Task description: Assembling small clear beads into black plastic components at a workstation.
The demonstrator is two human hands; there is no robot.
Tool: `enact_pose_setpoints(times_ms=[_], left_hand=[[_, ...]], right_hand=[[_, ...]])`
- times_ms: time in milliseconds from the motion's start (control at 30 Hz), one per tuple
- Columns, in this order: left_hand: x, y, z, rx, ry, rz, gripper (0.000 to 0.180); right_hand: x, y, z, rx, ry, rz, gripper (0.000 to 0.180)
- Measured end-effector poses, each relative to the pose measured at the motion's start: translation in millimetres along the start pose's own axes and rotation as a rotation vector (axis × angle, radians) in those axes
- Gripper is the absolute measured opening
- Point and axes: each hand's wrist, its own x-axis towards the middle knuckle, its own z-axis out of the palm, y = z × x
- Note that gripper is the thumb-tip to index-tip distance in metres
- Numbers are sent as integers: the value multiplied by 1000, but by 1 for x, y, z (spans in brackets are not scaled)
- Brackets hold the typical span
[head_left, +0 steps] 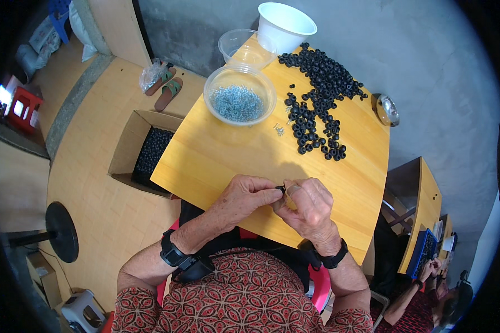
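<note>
Black ring sits pinched between our left hand and right hand; it could slip, rolling off the bench at 6 o'clock.

Grey concrete wall behind a pale wooden surface, light wood-plank floor at left with an open cardboard box by the surface's left edge, sandals beyond, a second wooden desk at right.
</note>
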Motion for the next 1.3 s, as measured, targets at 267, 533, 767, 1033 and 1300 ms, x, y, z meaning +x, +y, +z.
enact_pose_setpoints(times_ms=[267, 533, 767, 1033, 1300], left_hand=[[-3, 8, 2, 93, 3, 38, 22], [-19, 54, -25, 227, 350, 276, 22], [-46, 62, -154, 310, 883, 379, 23], [-52, 56, -156, 432, 863, 422, 41], [-36, 71, -49, 306, 377, 293, 22]], right_hand=[[0, -3, -1, 29, -40, -23, 29], [21, 3, -14, -48, -71, 35, 33], [18, 54, -42, -138, -52, 148, 21], [11, 86, -37, -62, -44, 399, 16], [19, 76, 3, -203, -203, 193, 17]])
